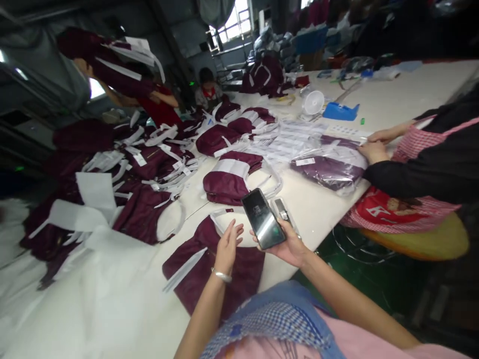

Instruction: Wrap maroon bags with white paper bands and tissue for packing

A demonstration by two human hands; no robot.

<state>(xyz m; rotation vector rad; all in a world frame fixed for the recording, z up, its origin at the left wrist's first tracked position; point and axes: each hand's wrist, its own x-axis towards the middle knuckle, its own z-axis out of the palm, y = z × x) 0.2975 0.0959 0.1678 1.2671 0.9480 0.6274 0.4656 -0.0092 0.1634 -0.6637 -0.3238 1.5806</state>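
Observation:
In my right hand (294, 244) lies a black smartphone (264, 222), gripped along its sides with the screen facing up at me. My left hand (227, 247) is raised just left of the phone, its fingers apart and slightly bent, holding nothing. Under both hands a maroon handbag (190, 271) lies flat, with a pale strip across it and a wrapped handle. Another maroon handbag (232, 174) with a white paper band sits beyond the phone. A grey metal object (283, 212), partly hidden by the phone, rests on the table.
Many maroon bags (149, 164) with white wrapping are heaped at left beside white sheets (108, 279). At right, a co-worker's hands (374, 147) touch a plastic-wrapped bag (329, 167). A blue tape dispenser (341, 111) stands farther back. Another person lifts a bag (108, 62) at upper left.

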